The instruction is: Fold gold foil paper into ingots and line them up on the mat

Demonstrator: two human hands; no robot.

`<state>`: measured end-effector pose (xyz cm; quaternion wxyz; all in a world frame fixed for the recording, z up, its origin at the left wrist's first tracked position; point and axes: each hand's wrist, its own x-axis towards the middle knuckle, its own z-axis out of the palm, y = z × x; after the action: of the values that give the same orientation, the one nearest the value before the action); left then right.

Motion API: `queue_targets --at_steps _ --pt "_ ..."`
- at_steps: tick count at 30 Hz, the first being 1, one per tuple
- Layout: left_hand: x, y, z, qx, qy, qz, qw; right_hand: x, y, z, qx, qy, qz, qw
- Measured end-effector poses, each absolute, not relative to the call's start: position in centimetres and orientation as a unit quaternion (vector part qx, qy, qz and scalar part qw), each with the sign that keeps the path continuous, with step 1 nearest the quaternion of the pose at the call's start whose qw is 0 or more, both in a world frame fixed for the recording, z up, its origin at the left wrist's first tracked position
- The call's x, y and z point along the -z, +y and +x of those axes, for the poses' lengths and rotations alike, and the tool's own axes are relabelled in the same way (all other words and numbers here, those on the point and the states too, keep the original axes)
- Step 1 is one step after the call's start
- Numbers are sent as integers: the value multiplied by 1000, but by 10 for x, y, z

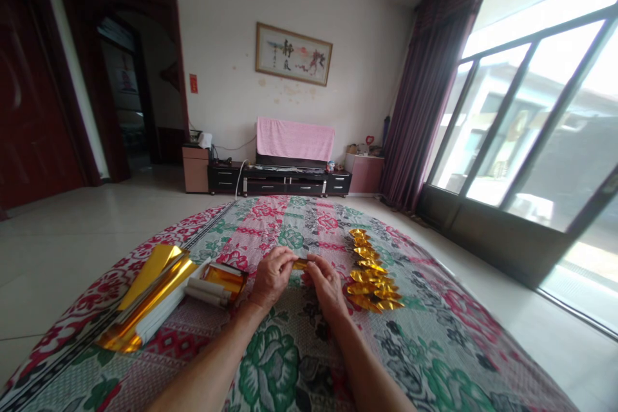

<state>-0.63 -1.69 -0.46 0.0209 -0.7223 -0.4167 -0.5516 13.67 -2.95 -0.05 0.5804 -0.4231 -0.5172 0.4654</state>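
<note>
Gold paper [300, 264] is pinched by the left hand [274, 275] and right hand [327, 280] above the flowered cloth [270, 360]; a row of folded pieces [371, 277] is seemingly done at right, while sheets [155, 299] at left are apparently not yet folded.

From the lower edge of the view, the left forearm [212, 355] is slanted up to the right, and the right forearm [369, 360] is slanted up to the left; both are bare. The left hand [273, 275] is held with curled fingers, pinched against the thumb. The right hand [327, 280] is likewise pinched (its palm is hidden). By a narrow gap, the fingertips [291, 257] of both hands are separated.
</note>
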Motion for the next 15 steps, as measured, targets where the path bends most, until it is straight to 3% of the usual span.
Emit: queue_targets --at_steps 15 --pt "6 -18 -4 517 -410 -751 21 -3 -32 139 -497 -475 -420 592"
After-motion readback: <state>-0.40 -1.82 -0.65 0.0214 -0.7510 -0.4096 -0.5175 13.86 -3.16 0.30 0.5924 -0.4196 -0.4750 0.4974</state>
